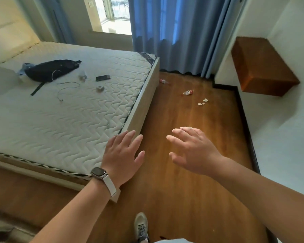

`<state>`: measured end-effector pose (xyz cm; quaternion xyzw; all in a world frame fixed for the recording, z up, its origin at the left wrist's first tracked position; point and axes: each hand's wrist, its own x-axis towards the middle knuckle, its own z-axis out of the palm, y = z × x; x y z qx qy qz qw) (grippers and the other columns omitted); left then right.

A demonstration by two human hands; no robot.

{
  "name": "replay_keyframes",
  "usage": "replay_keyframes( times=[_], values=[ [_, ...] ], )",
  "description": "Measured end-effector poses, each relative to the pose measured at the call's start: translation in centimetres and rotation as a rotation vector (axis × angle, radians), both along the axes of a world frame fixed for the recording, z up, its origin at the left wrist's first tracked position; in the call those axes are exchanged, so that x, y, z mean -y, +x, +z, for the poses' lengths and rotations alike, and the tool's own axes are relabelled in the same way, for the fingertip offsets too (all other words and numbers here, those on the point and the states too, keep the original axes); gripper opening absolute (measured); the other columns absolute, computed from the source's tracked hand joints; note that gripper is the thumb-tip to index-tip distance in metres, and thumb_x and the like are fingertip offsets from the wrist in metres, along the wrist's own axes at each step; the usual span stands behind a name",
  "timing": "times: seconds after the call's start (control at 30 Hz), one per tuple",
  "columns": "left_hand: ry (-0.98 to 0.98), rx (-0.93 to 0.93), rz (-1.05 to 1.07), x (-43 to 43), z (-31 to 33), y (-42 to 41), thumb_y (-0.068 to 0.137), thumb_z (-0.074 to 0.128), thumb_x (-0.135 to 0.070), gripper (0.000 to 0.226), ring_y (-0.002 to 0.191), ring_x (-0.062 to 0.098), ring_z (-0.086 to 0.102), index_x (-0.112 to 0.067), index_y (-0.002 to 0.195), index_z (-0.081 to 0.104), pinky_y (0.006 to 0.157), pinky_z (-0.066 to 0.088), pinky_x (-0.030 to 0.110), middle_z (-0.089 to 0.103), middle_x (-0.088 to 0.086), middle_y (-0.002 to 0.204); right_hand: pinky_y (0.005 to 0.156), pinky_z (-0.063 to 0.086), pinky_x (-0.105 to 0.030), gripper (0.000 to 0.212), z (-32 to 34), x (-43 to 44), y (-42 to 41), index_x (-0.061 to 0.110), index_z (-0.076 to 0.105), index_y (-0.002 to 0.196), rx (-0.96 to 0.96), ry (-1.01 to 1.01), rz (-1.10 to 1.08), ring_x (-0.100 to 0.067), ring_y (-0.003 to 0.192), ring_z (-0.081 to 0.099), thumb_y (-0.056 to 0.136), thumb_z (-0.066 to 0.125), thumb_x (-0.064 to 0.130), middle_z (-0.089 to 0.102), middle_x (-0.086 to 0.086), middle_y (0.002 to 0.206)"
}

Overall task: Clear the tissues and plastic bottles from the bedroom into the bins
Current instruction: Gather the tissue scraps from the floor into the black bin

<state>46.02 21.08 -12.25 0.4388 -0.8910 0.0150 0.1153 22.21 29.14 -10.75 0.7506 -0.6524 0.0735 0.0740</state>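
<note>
A red-labelled bottle (188, 92) lay on the wooden floor (182, 181), well ahead of both hands, with tissue scraps (203, 102) just to its right. A 2nd bottle (164, 81) lay nearer the curtain (174, 32), beside the bed frame (144, 102). On the mattress (60, 128), a crumpled tissue (100, 88) sat near a phone (103, 78) and a black bag (51, 69). The left hand (125, 153), with a watch (98, 172) on its wrist, and the right hand (191, 151) hovered with fingers spread, holding nothing.

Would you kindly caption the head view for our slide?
Left hand and right hand hover empty above floor strewn with bottles and tissues.
</note>
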Motion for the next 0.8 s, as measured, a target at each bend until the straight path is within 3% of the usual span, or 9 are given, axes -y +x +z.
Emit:
replay_keyframes(
  times=[0.33,0.8],
  values=[
    [0.036,-0.036,-0.155,14.5,-0.5,-1.6,0.088,0.042,-0.049,0.053,0.129,0.029,0.048,-0.022,0.131,0.056,0.105,0.037,0.05,0.056,0.006,0.137,0.1,0.039,-0.047,0.055,1.1,10.7,-0.2,0.022,0.06,0.126,0.015,0.028,-0.226,-0.027,0.122,0.051,0.085,0.043,0.055,0.058,-0.004,0.13],
    [0.055,0.008,-0.302,27.2,-2.3,-13.0,0.089,0.046,-0.048,0.05,0.129,0.029,0.048,-0.023,0.131,0.055,0.105,0.039,0.048,0.054,0.005,0.138,0.102,0.038,-0.043,0.058,-2.1,20.2,-12.2,0.022,0.058,0.128,0.076,0.146,-0.446,-0.024,0.123,0.049,0.087,0.036,0.056,0.055,-0.005,0.134]
  ],
)
